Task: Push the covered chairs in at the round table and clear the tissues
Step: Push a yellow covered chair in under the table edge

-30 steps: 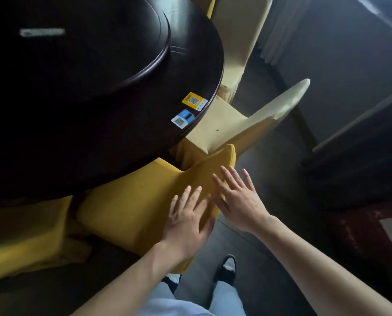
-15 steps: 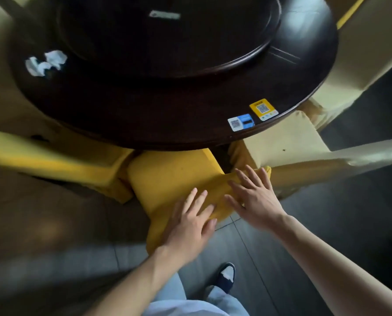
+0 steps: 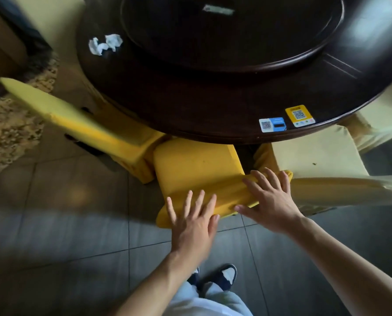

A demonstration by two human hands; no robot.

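- Both hands are on the yellow chair (image 3: 197, 169) right at the near edge of the round table (image 3: 213, 99); its seat front is tucked under the table rim, its back facing the person.
- The top edge of the chair back runs as one long line from lower left to upper right, slanting along the table's near side, and it's tilted rather than square to the rim.
- Left hand (image 3: 194, 221) lies flat on the low end of that back edge, fingers straight and spread, pressing, gripping nothing.
- Right hand (image 3: 269, 201) is flat too, fingers fanned over the high end of the same edge, palm down, nothing clasped.
- So the chair sits between the hands and the table, directly ahead of both palms.
- Count the covered chairs that show clearly: three. One more yellow chair (image 3: 81, 124) to the left of the table, its back stretching away from the rim; one pale cream chair (image 3: 316, 158) to the right, seat partly under the table.
- Tissues (image 3: 105, 44): two crumpled white wads, just beside each other on the table's far-left part, well apart from both hands.
- Two QR stickers (image 3: 286, 119) on the table's near-right rim, one blue, one yellow.
- A raised turntable (image 3: 231, 30) takes the table's middle.
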